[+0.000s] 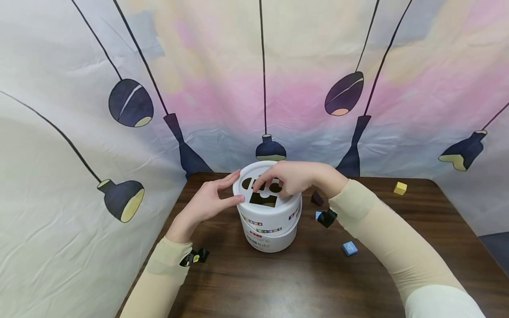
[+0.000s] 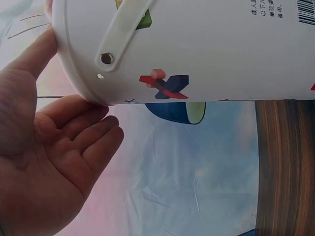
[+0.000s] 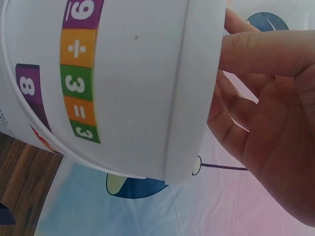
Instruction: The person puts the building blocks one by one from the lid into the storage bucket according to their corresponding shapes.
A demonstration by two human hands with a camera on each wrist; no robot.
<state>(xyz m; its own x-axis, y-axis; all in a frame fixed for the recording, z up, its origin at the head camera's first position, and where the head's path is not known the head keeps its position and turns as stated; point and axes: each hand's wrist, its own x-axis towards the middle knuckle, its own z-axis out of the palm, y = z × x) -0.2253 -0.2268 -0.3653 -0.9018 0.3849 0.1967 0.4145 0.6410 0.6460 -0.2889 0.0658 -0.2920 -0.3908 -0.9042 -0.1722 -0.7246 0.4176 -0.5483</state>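
Observation:
A white bucket with a white lid stands upright on the table. The lid has several cut-out openings, one of them rectangular at the front. My left hand rests at the lid's left rim, thumb at the front and fingers farther back. In the left wrist view, that hand's lower fingers bend loosely beside the bucket's edge. Over the top comes my right hand, its bent fingers reaching down to the openings. No object shows between those fingers; the rim hides part of their tips in the right wrist view.
Right of the bucket, a blue block marked with a number lies on the brown table. A dark block and another blue piece lie near the right wrist. A yellow block sits at the back right. A printed curtain hangs behind.

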